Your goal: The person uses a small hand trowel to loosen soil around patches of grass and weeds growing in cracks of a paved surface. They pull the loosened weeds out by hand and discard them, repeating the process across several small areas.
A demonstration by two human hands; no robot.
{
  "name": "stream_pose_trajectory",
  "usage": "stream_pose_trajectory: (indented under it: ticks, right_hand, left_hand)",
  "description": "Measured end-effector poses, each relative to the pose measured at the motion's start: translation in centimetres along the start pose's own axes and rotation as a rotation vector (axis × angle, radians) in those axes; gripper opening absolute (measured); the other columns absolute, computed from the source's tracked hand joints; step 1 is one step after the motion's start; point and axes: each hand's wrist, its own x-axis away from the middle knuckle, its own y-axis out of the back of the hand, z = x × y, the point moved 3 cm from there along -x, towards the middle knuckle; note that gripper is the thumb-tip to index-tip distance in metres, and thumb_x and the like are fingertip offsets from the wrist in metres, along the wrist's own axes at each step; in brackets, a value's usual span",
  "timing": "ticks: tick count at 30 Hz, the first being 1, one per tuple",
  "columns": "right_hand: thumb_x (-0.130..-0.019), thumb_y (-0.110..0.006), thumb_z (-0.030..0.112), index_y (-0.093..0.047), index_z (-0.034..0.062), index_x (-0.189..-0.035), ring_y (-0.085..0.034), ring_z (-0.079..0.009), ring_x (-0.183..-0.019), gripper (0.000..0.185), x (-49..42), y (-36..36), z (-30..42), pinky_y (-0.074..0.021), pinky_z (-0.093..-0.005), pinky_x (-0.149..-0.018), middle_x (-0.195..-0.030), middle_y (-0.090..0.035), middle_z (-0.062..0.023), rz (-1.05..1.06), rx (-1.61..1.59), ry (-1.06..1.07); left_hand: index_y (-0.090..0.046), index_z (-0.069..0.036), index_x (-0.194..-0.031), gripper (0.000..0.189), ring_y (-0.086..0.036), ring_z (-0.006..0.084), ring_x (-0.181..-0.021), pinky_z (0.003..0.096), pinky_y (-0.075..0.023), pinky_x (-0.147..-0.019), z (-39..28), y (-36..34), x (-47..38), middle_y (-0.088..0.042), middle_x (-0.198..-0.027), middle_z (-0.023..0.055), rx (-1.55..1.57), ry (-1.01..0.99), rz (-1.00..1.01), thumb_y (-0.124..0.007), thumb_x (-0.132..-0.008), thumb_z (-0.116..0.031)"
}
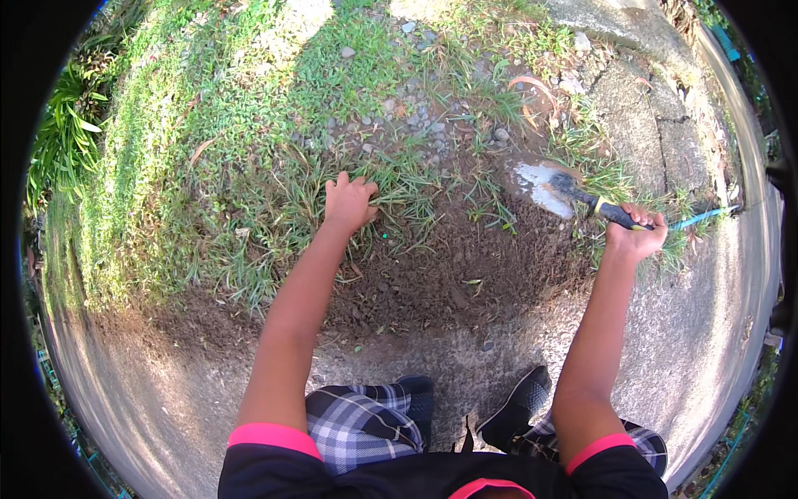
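My right hand [637, 234] grips the black-and-yellow handle of a garden trowel [543, 187]. Its metal blade points left and is smeared with soil, held at the right end of a strip of bare dark soil [461, 274]. My left hand [350, 203] reaches into a tuft of long grass [399, 193] at the soil's upper left edge. Its fingers are bent and partly sunk among the blades, so whether they hold any grass is hidden.
Concrete pavement [399, 358] runs below the soil, under my dark shoes [516, 408]. Small stones [424, 118] lie beyond the grass. A cracked concrete slab [636, 118] stands at upper right. A blue hose or pipe [701, 218] extends beside my right hand. Strap-leaved plants [68, 134] grow far left.
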Motion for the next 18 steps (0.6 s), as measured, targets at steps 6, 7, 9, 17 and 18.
stream_pose_trajectory:
  ticks: [6, 7, 9, 17, 18]
  right_hand:
    - [-0.08, -0.039, 0.019, -0.031, 0.014, -0.06, -0.03, -0.0129, -0.039, 0.023, 7.1, 6.5, -12.7, -0.0346, -0.0305, -0.044, -0.047, -0.03, 0.0022, -0.42, 0.182, -0.297]
    - [-0.081, -0.04, 0.019, -0.031, 0.0145, -0.06, -0.03, -0.0129, -0.039, 0.023, 5.9, 7.2, -12.4, -0.0346, -0.0305, -0.044, -0.047, -0.03, 0.0022, -0.424, 0.219, -0.218]
    - [-0.081, -0.039, 0.02, -0.03, 0.0154, -0.059, -0.031, -0.0123, -0.038, 0.024, 1.5, 6.2, -10.0, -0.0346, -0.0296, -0.044, -0.046, -0.03, 0.0025, -0.146, 0.187, -0.144]
    - [-0.081, -0.033, 0.023, -0.03, 0.0147, -0.058, -0.032, -0.0111, -0.036, 0.025, 2.6, -7.0, -7.9, -0.0358, -0.0281, -0.043, -0.044, -0.032, 0.0036, -0.114, -0.075, 0.198]
    - [-0.081, -0.034, 0.02, -0.031, 0.0142, -0.061, -0.032, -0.0113, -0.036, 0.021, 5.4, -7.1, -11.2, -0.0358, -0.0302, -0.04, -0.045, -0.033, 0.0035, -0.132, -0.034, 0.103]
  left_hand:
    - [-0.057, -0.014, -0.094, 0.025, -0.045, 0.0252, -0.095, 0.0463, -0.0342, -0.079, 1.4, -0.4, -0.3, -0.057, -0.094, 0.0051, 0.228, -0.011, -0.092, -0.06, -0.076, -0.03]
    - [-0.057, -0.013, -0.094, 0.025, -0.045, 0.0256, -0.094, 0.0473, -0.0337, -0.08, 2.0, -0.3, -0.4, -0.057, -0.095, 0.0062, 0.296, 0.0, -0.131, -0.058, -0.077, -0.031]
    - [-0.057, -0.007, -0.095, 0.03, -0.05, 0.0313, -0.089, 0.0458, -0.036, -0.079, 3.3, -0.6, -0.8, -0.059, -0.09, 0.0128, 0.481, 0.083, -0.074, -0.053, -0.081, -0.033]
    - [-0.055, 0.004, -0.097, 0.047, -0.055, 0.0378, -0.082, 0.0407, -0.04, -0.075, 3.7, -2.6, -2.4, -0.058, -0.085, 0.0255, 0.859, 0.428, -0.211, -0.046, -0.084, -0.04]
    - [-0.056, 0.005, -0.095, 0.047, -0.055, 0.0381, -0.081, 0.0412, -0.04, -0.074, 3.3, -2.8, -2.1, -0.058, -0.083, 0.025, 0.833, 0.446, -0.208, -0.046, -0.084, -0.041]
